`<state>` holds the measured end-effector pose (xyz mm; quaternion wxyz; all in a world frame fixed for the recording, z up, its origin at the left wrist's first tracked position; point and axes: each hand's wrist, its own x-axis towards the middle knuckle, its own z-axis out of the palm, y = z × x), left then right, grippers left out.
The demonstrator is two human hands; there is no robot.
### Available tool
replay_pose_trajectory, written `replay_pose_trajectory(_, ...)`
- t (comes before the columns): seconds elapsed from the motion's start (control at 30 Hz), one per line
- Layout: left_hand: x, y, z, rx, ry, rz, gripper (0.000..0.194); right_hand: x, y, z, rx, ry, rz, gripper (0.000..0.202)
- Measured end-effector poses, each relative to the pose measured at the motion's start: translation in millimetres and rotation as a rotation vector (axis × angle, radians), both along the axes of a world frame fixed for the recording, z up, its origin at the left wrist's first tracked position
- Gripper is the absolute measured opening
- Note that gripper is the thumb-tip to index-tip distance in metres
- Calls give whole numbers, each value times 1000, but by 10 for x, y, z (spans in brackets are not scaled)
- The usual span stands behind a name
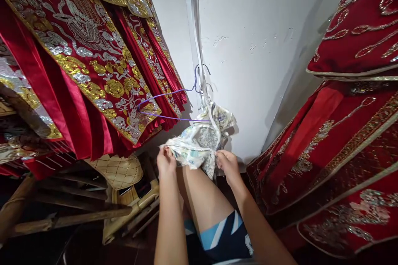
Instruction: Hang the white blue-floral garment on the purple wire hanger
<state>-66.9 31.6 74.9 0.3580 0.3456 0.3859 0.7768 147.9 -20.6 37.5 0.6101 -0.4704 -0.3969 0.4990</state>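
A light floral garment (189, 149) is stretched between my two hands, above my bare leg. My left hand (166, 161) pinches its left edge, and my right hand (228, 165) pinches the edge at the right. The upper part of the cloth hangs against the white wall, below a white strap (198, 45). A purple wire hanger (168, 93) hangs by its hook at the strap, one arm sticking out bare to the left. Its lower bar runs right to the cloth, where its end is hidden.
Red embroidered garments (90, 49) with gold and silver sequins hang on the left. More red garments (336, 132) hang on the right. Bamboo furniture (77, 219) with a cream quilted pad (121, 172) stands at the lower left. Behind is a white wall (248, 41).
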Motion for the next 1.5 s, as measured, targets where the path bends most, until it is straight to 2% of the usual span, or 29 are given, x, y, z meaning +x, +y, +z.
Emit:
replay_pose_trajectory(0.07, 224, -104, -191, -30, -30, -41, 37, 135, -60, -123, -42, -28, -9, 22)
replay_pose_trajectory(0.1, 338, -144, -234, -42, -54, -71, 35, 213, -73, -170, -68, -61, 12, 22)
replay_pose_trajectory(0.17, 560, -213, -213, -41, -104, -170, 32, 361, -67, -215, -115, -165, 62, 20)
replay_pose_trajectory(0.23, 775, -293, -87, -3, -87, -291, 33, 462, -23, -189, -89, -252, 66, 20)
replay_pose_trajectory(0.33, 1071, -490, 171, 79, 184, -434, 34, 506, 84, -51, 20, -188, 87, 28)
replay_pose_trajectory(0.4, 1222, -654, 323, 142, 432, -554, 31, 502, 151, 64, 1, -35, 215, 42)
replay_pose_trajectory(0.47, 1297, -781, 436, 203, 673, -648, 25, 504, 194, 169, -96, 113, 399, 56)
replay_pose_trajectory(0.53, 1277, -807, 508, 234, 843, -605, 23, 520, 207, 257, -172, 207, 570, 61)
replay_pose_trajectory(0.6, 1179, -715, 534, 216, 897, -477, 35, 546, 202, 333, -190, 233, 697, 55)
replay_pose_trajectory(0.63, 1116, -636, 527, 199, 882, -454, 42, 561, 197, 372, -190, 225, 746, 49)
replay_pose_trajectory(0.67, 1054, -548, 506, 178, 854, -489, 47, 577, 194, 414, -196, 206, 789, 43)
replay_pose_trajectory(0.73, 958, -395, 422, 118, 789, -675, 57, 617, 191, 517, -214, 169, 865, 37)
replay_pose_trajectory(0.83, 918, -336, 261, 27, 728, -900, 68, 698, 182, 726, -295, 58, 991, 33)
replay_pose_trajectory(0.93, 961, -465, 186, 65, 790, -962, 45, 760, 136, 974, -386, -174, 1100, 27)
replay_pose_trajectory(1.0, 1000, -559, 213, 156, 815, -967, 30, 754, 94, 1124, -410, -349, 1122, 20)
replay_pose_trajectory(1.1, 1039, -598, 293, 229, 758, -971, 36, 690, 37, 1275, -458, -549, 1071, 15)
replay_pose_trajectory(1.2, 1051, -557, 310, 150, 665, -1073, 25, 655, -6, 1352, -460, -663, 951, 18)
replay_pose_trajectory(1.3, 1046, -528, 228, 51, 711, -1149, 24, 719, -4, 1418, -406, -732, 999, 15)
replay_pose_trajectory(1.37, 1010, -502, 130, 70, 882, -1065, 29, 818, 41, 1473, -353, -800, 1104, 10)
replay_pose_trajectory(1.43, 912, -429, 16, 97, 1092, -890, 34, 948, 122, 1527, -233, -831, 1158, 13)
replay_pose_trajectory(1.5, 724, -295, -88, 42, 1286, -742, 41, 1090, 227, 1559, -57, -835, 1083, 16)
